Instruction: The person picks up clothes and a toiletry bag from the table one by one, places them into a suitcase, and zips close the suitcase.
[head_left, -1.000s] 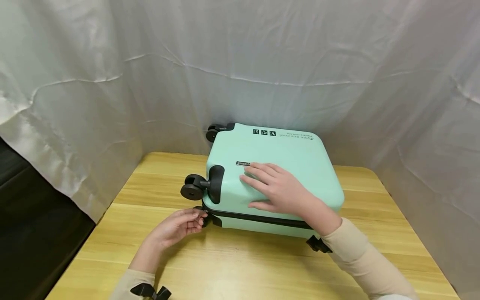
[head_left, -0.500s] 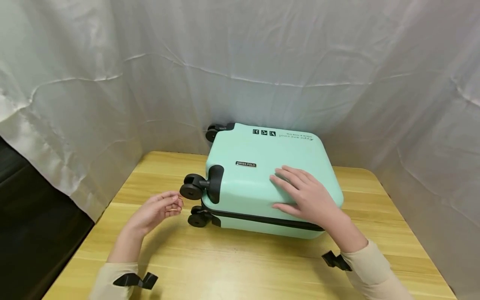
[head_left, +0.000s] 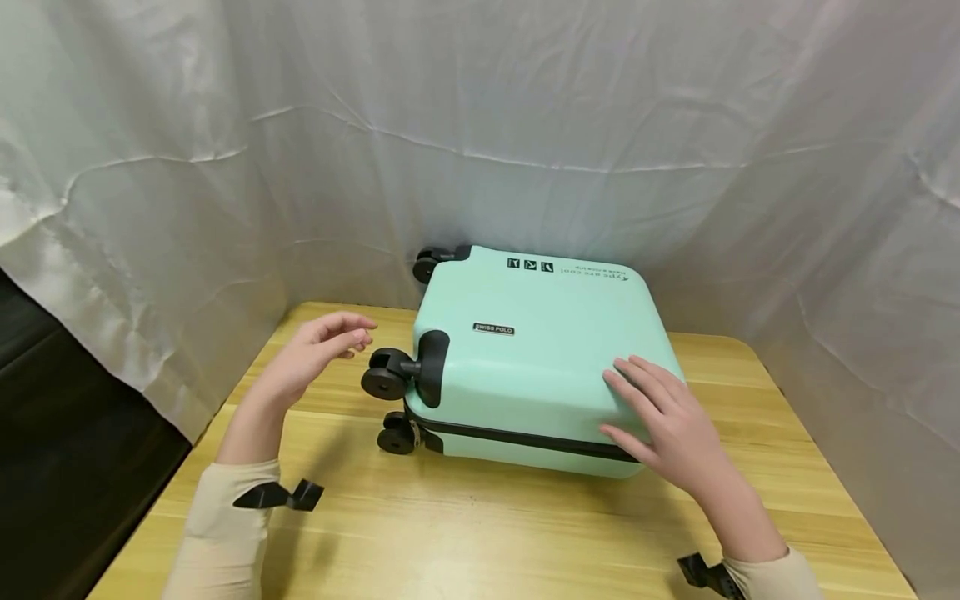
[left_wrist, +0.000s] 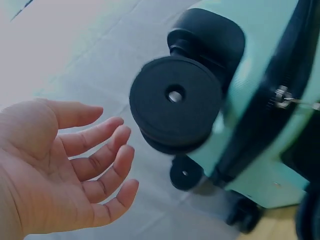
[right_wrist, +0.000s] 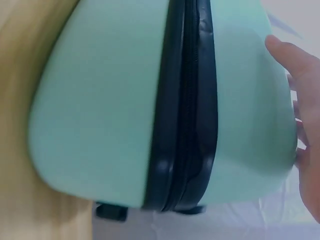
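Note:
A mint-green hard-shell suitcase (head_left: 540, 333) lies flat on the table, its black wheels (head_left: 385, 375) pointing left. My left hand (head_left: 318, 346) hovers beside the upper front wheel, fingers loosely bent, holding nothing. In the left wrist view that hand (left_wrist: 75, 165) is apart from the large black wheel (left_wrist: 175, 102), and a metal zipper pull (left_wrist: 283, 97) shows on the black zipper band. My right hand (head_left: 667, 421) lies with spread fingers over the suitcase's front right corner. The right wrist view shows the zipper (right_wrist: 185, 105) running round the side, with the right hand (right_wrist: 302, 100) at the shell's edge.
The suitcase rests on a wood-grain table (head_left: 465, 533). Pale grey curtains (head_left: 525, 108) hang close behind it and at both sides. Black cloth (head_left: 75, 450) hangs beyond the table's left edge.
My left hand has left the lower front wheel corner and moved up and left past the upper wheel. My right hand has slid right across the lid to the corner. The suitcase stays put.

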